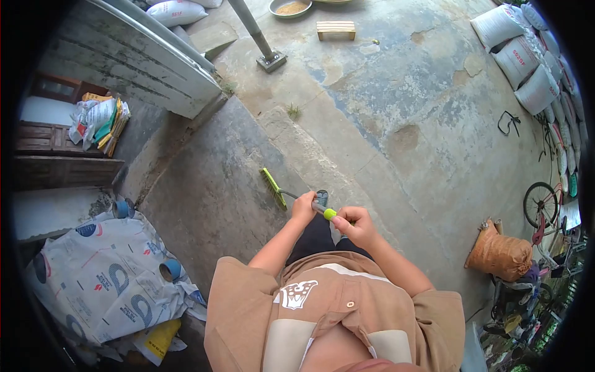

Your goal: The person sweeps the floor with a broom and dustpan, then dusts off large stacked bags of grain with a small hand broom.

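A long-handled floor brush (273, 188) with a narrow lime-green head and a grey handle is in front of my body. Its bristled head lies out to the left, over the dark concrete. My left hand (303, 209) is wrapped round the grey handle, nearer the head. Close to my belly, my right hand (357, 227) is closed on the handle's upper end, just behind a lime-green collar (330, 214). Below the handle, one shoe (321, 198) shows beside my dark trousers.
A low wooden stool (336, 30) and a metal pan of grain (290, 7) stand ahead, near a metal post (271, 60). White sacks (519, 61) are stacked at right, above a bicycle (540, 204) and a brown sack (499, 253). A printed sheet (118, 273) covers something at left.
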Available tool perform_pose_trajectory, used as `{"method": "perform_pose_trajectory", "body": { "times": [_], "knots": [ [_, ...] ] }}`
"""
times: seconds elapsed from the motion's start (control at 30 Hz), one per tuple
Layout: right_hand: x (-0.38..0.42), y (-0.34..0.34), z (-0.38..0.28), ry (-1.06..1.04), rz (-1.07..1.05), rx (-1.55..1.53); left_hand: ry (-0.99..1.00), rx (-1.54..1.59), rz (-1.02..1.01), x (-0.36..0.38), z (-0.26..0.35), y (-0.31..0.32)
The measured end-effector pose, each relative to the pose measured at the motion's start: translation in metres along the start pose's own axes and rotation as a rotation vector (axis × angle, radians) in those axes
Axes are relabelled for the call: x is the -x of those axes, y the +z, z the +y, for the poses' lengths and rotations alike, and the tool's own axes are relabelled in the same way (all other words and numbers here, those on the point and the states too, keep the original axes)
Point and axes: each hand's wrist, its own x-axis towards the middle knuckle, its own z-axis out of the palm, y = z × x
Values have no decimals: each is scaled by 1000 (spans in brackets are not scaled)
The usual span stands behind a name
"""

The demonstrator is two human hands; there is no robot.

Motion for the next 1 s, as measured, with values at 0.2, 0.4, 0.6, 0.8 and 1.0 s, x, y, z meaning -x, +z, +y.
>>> {"method": "perform_pose_trajectory", "body": {
  "times": [0.2,0.4,0.6,0.8,1.0],
  "knots": [
    [-39,8,-4,-159,157,333,193,226,-188,-78,19,28],
    [-60,-1,-35,-335,110,364,549,42,-429,-151,59,5],
    [-87,-39,10,-340,480,121,579,-180,-415,-230,32,8],
    [-117,-62,96,-75,879,-254,482,-111,-452,-274,-29,89],
    [-92,-102,94,-73,1185,-89,584,-52,-827,-262,49,176]
  ]
}}
